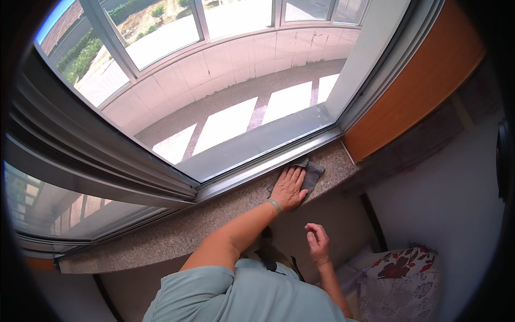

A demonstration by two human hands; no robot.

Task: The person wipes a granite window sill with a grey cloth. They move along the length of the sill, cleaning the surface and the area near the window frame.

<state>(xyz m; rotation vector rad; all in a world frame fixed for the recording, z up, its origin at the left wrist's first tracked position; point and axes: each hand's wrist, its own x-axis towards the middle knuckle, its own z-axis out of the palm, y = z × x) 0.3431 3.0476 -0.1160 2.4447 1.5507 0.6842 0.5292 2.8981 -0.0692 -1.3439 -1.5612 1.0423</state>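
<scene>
My left hand (288,187) lies palm down on a grey cloth (314,176), pressing it against the speckled stone windowsill (225,210). Part of the cloth is covered by the hand, while its far edge is bunched near the window track. A pale green bangle (275,206) circles that wrist. Off the sill's front edge, near my body, my right hand (319,245) hangs in the air with loosely bent fingers. Nothing is visible in it.
A metal sliding-window frame (269,159) borders the sill's back, with a glass panel (48,205) at left. An orange wood panel (418,76) stands at the right. Below it, a floral-patterned cloth cover (398,277) is near my right arm. Sunlit enclosed balcony floor (229,124) lies beyond.
</scene>
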